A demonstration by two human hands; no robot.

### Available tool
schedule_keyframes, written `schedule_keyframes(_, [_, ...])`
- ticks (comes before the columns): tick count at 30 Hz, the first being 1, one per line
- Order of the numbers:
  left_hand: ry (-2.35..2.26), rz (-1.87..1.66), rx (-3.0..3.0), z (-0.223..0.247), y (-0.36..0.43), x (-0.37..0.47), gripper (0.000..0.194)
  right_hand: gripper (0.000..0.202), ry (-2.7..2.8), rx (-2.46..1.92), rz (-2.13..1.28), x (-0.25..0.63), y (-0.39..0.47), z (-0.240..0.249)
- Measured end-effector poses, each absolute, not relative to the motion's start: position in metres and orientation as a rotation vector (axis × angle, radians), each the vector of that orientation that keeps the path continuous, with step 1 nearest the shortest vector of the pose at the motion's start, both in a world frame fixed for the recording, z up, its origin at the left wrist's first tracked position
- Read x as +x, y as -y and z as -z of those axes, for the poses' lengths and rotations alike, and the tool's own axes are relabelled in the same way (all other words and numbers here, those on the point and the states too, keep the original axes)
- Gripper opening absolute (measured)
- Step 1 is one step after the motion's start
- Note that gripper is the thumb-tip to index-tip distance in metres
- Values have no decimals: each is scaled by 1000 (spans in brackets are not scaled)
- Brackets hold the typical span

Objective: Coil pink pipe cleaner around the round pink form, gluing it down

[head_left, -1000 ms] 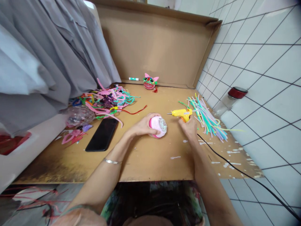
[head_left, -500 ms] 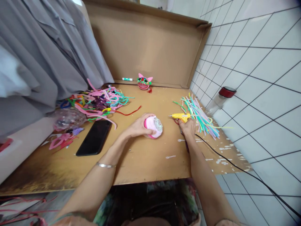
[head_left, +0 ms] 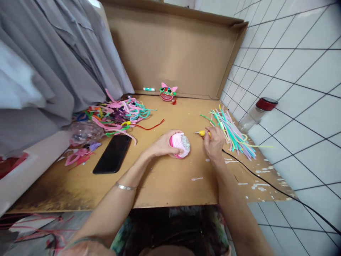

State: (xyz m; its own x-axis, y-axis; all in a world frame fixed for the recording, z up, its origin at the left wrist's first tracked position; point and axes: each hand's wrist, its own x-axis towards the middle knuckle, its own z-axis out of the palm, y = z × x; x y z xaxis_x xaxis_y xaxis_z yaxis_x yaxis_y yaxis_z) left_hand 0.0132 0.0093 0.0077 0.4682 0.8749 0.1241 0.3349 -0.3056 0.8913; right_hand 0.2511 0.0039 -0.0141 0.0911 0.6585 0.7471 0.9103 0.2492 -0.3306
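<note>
My left hand (head_left: 163, 143) is closed around a small rounded piece wrapped in pale pink and bright pink bands (head_left: 179, 142). The piece lies tilted, its clear, glassy-looking end turned to the right. To its right, my right hand (head_left: 215, 141) is closed over a yellow glue gun (head_left: 201, 133). Only the metal nozzle and the front of the yellow body show, pointing left toward the pink piece; the fingers hide the rest. A black cord (head_left: 255, 174) runs from beneath this hand to the lower right.
Pastel pipe cleaners (head_left: 233, 131) lie at the right, by a red-lidded jar (head_left: 257, 113). At left are tangled pipe cleaners (head_left: 119, 112), a clear plastic piece (head_left: 85, 133) and a black phone (head_left: 113, 154). A decorated pink-eared head (head_left: 167, 93) and a glue stick (head_left: 149, 89) stand against the cardboard (head_left: 173, 49).
My right hand has shifted from the glue gun's handle up over its body, covering most of it. My left hand keeps hold of the pink piece. The whole view has shifted slightly.
</note>
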Motion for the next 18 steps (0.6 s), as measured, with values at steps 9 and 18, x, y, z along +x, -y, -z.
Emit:
schedule_keyframes(9, [-982,-805,1948,-7,-11,14,77,30,1866,-1025,277,206,26,-3])
schedule_keyframes(18, [-1022,-786,1958,-9,-10,15,75,27,1947,-1027,305,209,22,3])
